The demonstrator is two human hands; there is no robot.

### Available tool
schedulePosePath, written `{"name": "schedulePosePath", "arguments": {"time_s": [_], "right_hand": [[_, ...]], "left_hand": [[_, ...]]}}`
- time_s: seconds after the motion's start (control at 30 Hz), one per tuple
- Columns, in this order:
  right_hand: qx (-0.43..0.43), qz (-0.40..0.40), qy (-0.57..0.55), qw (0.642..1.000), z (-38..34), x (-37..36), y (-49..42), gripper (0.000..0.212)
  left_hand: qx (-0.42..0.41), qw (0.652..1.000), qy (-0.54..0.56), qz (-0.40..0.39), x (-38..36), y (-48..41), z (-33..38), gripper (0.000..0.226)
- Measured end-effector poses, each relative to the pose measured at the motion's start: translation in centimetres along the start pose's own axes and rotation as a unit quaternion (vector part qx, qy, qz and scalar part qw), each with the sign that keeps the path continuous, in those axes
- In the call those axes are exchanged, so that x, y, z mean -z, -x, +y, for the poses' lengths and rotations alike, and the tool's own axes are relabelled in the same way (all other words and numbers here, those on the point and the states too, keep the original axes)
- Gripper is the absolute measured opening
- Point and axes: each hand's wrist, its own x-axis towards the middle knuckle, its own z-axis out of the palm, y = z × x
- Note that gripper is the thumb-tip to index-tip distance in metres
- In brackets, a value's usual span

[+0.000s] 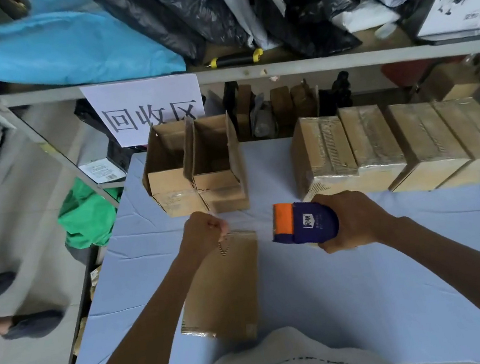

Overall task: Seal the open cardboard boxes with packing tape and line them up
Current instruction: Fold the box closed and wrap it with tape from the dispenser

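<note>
So, roughly halfway: four taped boxes (406,143) lined up on the right, two open ones (197,169) left at the back. Right hand (352,221) grips the dispenser (304,223), left hand (205,231) pinches tape over the current box (226,288).

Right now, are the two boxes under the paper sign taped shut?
No, the two boxes by the paper sign stand open, their flaps up and insides showing.
</note>
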Motion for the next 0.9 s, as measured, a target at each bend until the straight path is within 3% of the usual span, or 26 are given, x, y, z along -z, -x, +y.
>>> {"name": "schedulePosePath", "arguments": {"time_s": [0.13, 0.23, 0.47, 0.9], "right_hand": [[-0.014, -0.004, 0.023, 1.0, 1.9, 0.1, 0.5, 0.073], [-0.027, -0.017, 0.023, 0.999, 2.5, 0.0, 0.2, 0.075], [-0.025, -0.03, 0.006, 0.999, 3.0, -0.6, -0.4, 0.076], [-0.044, -0.04, 0.015, 0.998, 3.6, -1.3, -0.8, 0.072]], "left_hand": [[0.041, 0.996, 0.063, -0.041, -0.6, -0.2, 0.1, 0.025], [0.057, 0.989, 0.122, -0.062, -1.0, -0.2, 0.7, 0.026], [0.06, 0.998, 0.011, 0.023, -2.1, -0.6, 0.8, 0.002], [0.079, 0.996, -0.021, 0.037, -3.0, -1.2, 0.0, 0.012]]}}
